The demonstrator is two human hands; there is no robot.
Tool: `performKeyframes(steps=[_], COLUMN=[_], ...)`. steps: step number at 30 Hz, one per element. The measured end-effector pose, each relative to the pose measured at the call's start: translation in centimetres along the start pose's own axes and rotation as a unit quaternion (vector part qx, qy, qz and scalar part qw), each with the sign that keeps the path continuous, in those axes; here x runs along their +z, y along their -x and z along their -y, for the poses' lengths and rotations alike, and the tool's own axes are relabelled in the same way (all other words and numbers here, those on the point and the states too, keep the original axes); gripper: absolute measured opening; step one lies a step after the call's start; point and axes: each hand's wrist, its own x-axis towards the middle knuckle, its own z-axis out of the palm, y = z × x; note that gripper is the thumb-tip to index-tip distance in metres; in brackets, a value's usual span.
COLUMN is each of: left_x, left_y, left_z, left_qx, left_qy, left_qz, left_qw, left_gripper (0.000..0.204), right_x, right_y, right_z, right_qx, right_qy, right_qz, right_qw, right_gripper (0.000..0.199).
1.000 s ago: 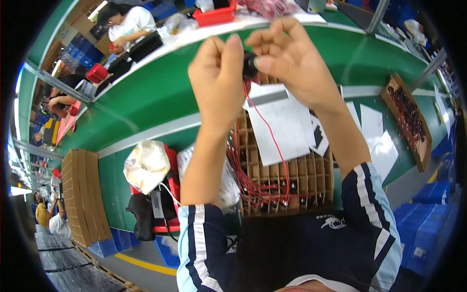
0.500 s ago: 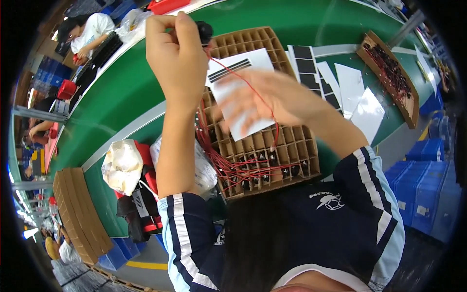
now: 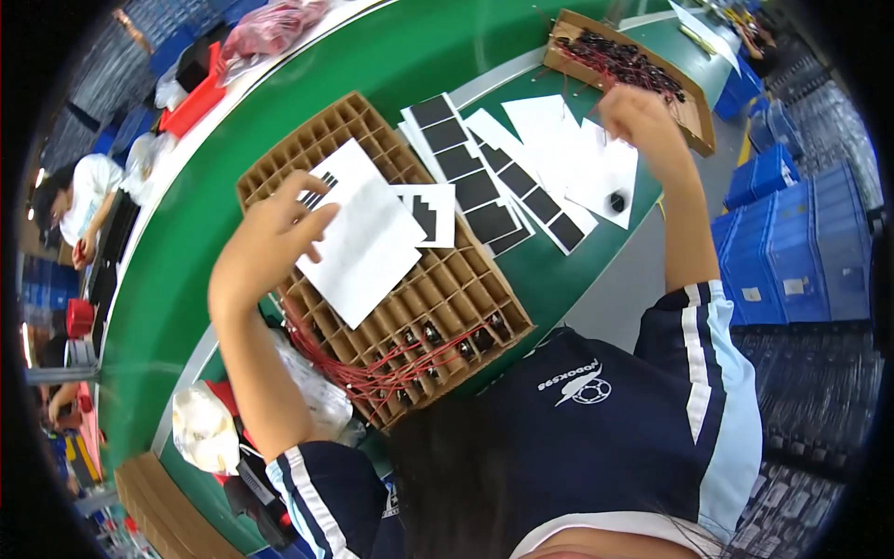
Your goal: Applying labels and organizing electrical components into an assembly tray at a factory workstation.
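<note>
My left hand (image 3: 270, 238) is over the left part of a cardboard divider tray (image 3: 507, 303), its fingers apart and nothing seen in them. Beneath its fingertips a white paper sheet (image 3: 363, 242) lies across the compartments. My right hand (image 3: 638, 121) is raised at the right, above loose white papers (image 3: 549, 130), with its fingers curled together. Below it appears a small round black part (image 3: 616, 200) against a white sheet; whether a wire joins it to the fingers is too blurred to tell. Red wires (image 3: 349, 373) with black parts fill the tray's near rows.
A cardboard box (image 3: 703, 130) of black parts with wires stands at the far right. Sheets with black rectangles (image 3: 461, 163) lie beside the tray. Blue crates (image 3: 801, 247) are stacked at right. A white-and-red bundle (image 3: 205, 429) sits at left; a co-worker (image 3: 88, 200) sits beyond.
The black part with the red wire has left my left hand, which has lowered and opened. My right hand has swung to the right. The view has turned, and a black part now shows below that hand.
</note>
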Motion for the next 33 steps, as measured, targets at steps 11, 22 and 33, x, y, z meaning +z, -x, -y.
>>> performKeyframes(steps=[11,22,33], left_x=[2.2,12.7,3.5], left_y=[4.9,6.6,3.2], left_z=[-2.8,2.1,0.1], left_qx=[0.074,0.204,0.039], left_qy=[-0.221,-0.355,0.071], left_qz=[0.078,0.063,0.183], left_qw=[0.969,0.91,0.98], left_gripper=[0.023,0.011,0.017], right_x=[-11.0,19.0,22.1], right_y=[-10.8,-1.6,-6.4], right_z=[-15.1,2.1,3.5], right_qx=[0.209,-0.325,-0.319], right_qy=[0.598,0.138,0.115], right_qz=[-0.106,0.251,0.138], right_qw=[0.766,0.901,0.93], right_gripper=[0.059,0.023,0.013])
